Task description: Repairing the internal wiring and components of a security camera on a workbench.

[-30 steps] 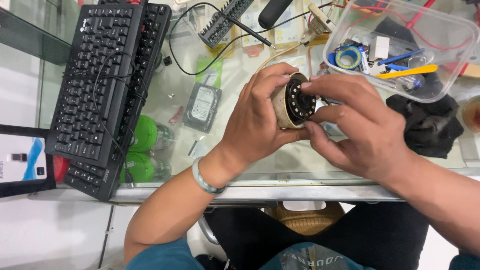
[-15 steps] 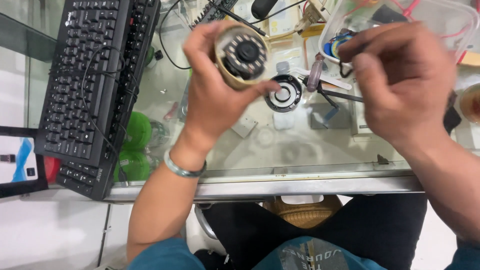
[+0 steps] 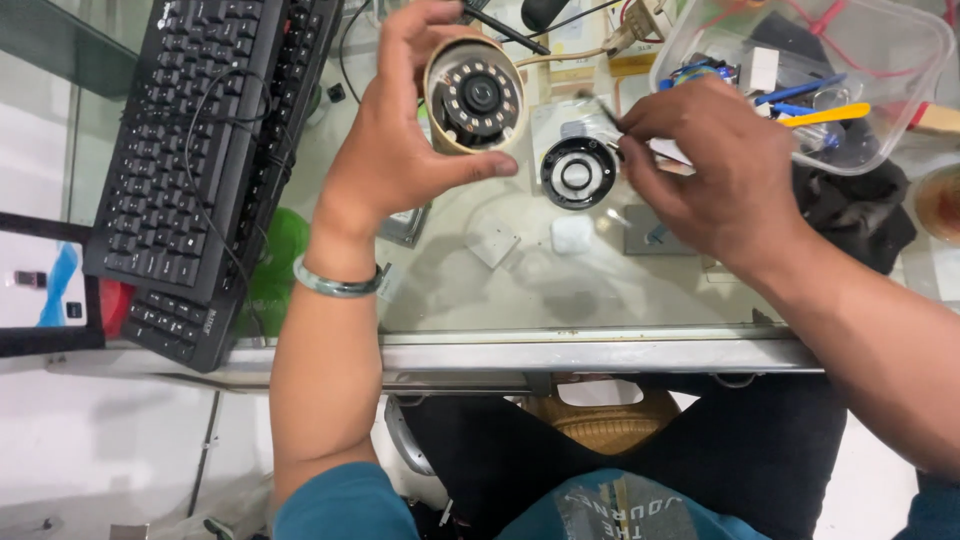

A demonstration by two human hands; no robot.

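Note:
My left hand point(image 3: 400, 140) grips a round beige camera body point(image 3: 473, 95), its face with a lens and a ring of small lights turned up toward me. A black ring-shaped front cover point(image 3: 577, 173) lies flat on the glass table point(image 3: 560, 280) just right of it. Above the ring my right hand point(image 3: 710, 170) pinches a thin dark tool point(image 3: 603, 112) between thumb and fingers, its tip pointing toward the camera. A pale bracelet point(image 3: 335, 283) circles my left wrist.
A black keyboard point(image 3: 190, 150) lies at the left, over green things under the glass. A clear plastic box point(image 3: 800, 70) of small parts stands at the back right, with a black cloth point(image 3: 850, 215) in front of it. Cables run along the back edge.
The black ring came off the camera and now lies on the glass. My left hand lifted the camera body up and left. My right hand took up the thin tool.

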